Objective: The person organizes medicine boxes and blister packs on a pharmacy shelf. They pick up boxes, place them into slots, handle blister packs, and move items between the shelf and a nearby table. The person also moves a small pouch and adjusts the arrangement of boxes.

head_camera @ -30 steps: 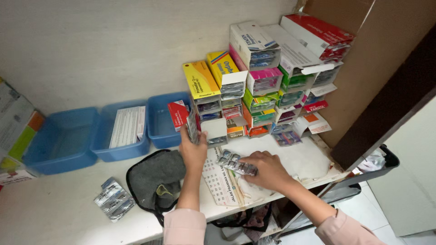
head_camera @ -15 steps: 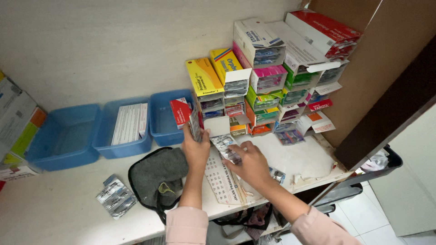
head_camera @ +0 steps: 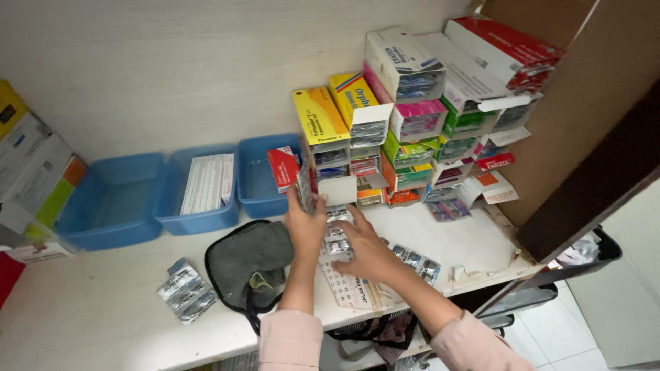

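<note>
Head view: both hands hold silver blister strips

Three open bins stand in a row against the wall at the left of the shelf, and a stack of medicine boxes rises just to their right, reaching to the side panel. In front of the stack, the left hand holds blister strips upright, and the right hand just beside it rests on more strips over a calendar sheet. A pouch lies left of the hands, with a loose blister pile further left and another right of the right hand.
</note>
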Demonstrator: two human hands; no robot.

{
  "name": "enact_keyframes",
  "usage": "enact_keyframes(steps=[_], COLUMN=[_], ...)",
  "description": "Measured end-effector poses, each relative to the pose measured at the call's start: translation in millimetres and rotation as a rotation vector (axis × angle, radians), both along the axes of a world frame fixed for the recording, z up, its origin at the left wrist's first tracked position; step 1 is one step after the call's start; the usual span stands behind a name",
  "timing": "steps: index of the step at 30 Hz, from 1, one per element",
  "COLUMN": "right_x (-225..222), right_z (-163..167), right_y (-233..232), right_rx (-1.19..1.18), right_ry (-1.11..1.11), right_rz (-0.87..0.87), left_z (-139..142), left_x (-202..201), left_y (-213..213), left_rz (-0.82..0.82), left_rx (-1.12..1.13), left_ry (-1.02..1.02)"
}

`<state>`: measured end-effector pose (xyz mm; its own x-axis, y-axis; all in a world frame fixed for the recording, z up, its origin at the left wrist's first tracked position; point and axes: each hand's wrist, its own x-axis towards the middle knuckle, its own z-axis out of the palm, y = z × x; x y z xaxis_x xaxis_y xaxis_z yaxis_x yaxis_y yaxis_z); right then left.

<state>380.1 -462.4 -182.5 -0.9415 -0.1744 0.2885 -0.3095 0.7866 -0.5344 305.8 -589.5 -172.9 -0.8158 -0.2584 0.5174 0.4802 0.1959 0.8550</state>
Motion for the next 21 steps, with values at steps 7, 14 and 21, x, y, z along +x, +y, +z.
enact_keyframes(steps=[7, 14, 21], right_x=[-3.6, -20.1, -44.3], right_z=[-6.0, 14.7, 27.8], right_y=[16.8, 14.8, 6.4], right_rx=[0.284, 0.406, 0.671], right_ry=[0.475, 0.586, 0.592], right_rz=[0.034, -0.057, 0.021], left_z=[1.8, 4.9, 4.6], left_x=[0.7, 0.9, 0.7], left_y=[1.4, 3.1, 6.4], left_rz=[-0.010, -0.019, 0.014], left_rx=[0.010, 0.023, 0.004], left_ry=[-0.049, -0.045, -0.062])
